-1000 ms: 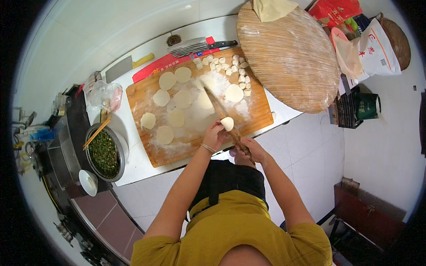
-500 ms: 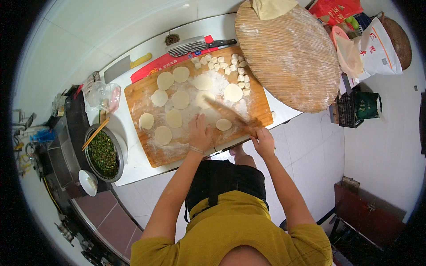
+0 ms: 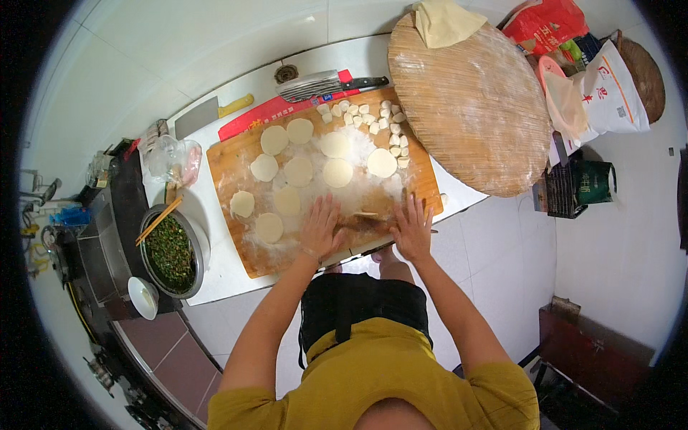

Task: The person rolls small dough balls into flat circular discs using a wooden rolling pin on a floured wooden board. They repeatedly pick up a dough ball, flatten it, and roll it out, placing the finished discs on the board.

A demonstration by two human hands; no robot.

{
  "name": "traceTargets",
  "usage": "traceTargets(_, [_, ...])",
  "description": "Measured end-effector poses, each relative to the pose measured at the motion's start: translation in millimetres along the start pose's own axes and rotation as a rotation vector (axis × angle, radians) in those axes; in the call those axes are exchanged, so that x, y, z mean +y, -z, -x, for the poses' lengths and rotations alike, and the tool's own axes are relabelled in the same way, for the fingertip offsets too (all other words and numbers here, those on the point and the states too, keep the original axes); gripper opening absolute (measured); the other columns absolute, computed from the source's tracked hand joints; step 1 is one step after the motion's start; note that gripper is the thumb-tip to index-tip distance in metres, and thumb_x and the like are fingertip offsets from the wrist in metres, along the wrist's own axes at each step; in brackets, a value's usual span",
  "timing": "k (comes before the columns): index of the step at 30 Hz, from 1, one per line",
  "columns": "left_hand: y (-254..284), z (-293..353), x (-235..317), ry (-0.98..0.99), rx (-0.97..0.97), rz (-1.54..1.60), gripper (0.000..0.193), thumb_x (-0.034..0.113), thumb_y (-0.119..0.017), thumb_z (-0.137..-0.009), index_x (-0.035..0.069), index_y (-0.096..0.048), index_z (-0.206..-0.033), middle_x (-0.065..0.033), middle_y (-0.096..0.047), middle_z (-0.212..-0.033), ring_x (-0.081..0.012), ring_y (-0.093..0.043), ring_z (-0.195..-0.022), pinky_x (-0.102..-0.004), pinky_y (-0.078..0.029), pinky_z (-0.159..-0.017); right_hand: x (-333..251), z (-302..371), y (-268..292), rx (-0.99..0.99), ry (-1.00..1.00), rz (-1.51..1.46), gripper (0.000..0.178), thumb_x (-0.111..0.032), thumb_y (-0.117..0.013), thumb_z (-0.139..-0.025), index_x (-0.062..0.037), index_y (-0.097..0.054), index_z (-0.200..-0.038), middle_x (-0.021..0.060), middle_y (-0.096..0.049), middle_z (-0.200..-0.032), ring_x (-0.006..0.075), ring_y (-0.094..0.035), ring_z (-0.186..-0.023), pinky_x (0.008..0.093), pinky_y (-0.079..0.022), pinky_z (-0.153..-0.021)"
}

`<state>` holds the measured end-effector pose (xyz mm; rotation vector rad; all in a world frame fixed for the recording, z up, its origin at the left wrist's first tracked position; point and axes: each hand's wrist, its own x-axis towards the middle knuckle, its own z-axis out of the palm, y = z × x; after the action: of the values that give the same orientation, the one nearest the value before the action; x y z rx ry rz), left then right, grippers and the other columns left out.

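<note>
A dark rolling pin (image 3: 371, 225) lies crosswise near the front edge of the floury wooden board (image 3: 238, 251). My left hand (image 3: 320, 226) rests flat over its left end, fingers stretched forward. My right hand (image 3: 412, 228) presses on the right end with its fingers out, and a tip of the pin pokes out beyond it. Between my hands, a small piece of dough (image 3: 366, 214) shows at the pin's far side, partly hidden. Several thin round dough wrappers (image 3: 337, 173) cover the board's middle and left. Small dough lumps (image 3: 396, 129) cluster at its far right corner.
A large round slatted tray (image 3: 469, 107) overlaps the board's far right. Behind the board are a knife (image 3: 308, 86) and a cleaver (image 3: 197, 118). On the left stand a bowl of green filling (image 3: 170, 254) with chopsticks (image 3: 159, 220) and a small white bowl (image 3: 143, 297).
The rolling pin, held slanting by its end in my right hand before, now lies level across the dough piece. Both palms are on it, my right hand moved forward. The view shifted slightly.
</note>
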<state>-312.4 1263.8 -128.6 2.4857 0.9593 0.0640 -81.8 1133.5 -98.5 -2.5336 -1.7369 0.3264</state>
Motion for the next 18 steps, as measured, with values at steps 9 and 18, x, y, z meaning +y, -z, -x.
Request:
traceTargets(9, [6.4, -62.4, 0.7, 0.021, 0.135, -0.022, 0.077, 0.042, -0.057, -0.085, 0.009, -0.027, -0.148, -0.0165, -0.022, -0.155, -0.0383, -0.021, -0.141, -0.0516, -0.021, -0.113, 16.0, -47.9, -13.1, 0.160, -0.051, 0.087, 0.060, -0.037, -0.046, -0.093, -0.0162, -0.030, -0.148, 0.0197, -0.020, -0.154, 0.0402, -0.021, -0.141, 0.0606, -0.013, -0.112])
traceTargets(18, [-1.7, -27.3, 4.8, 0.003, 0.123, -0.014, 0.080, 0.046, -0.060, -0.083, 0.011, -0.028, -0.148, -0.0153, -0.017, -0.156, -0.0390, -0.015, -0.143, -0.0510, -0.018, -0.115, 17.3, -6.1, 1.9, 0.001, 0.197, -0.130, 0.064, -0.042, -0.070, -0.074, -0.0079, -0.051, -0.124, 0.0139, -0.049, -0.126, 0.0329, -0.044, -0.120, 0.0517, -0.028, -0.106])
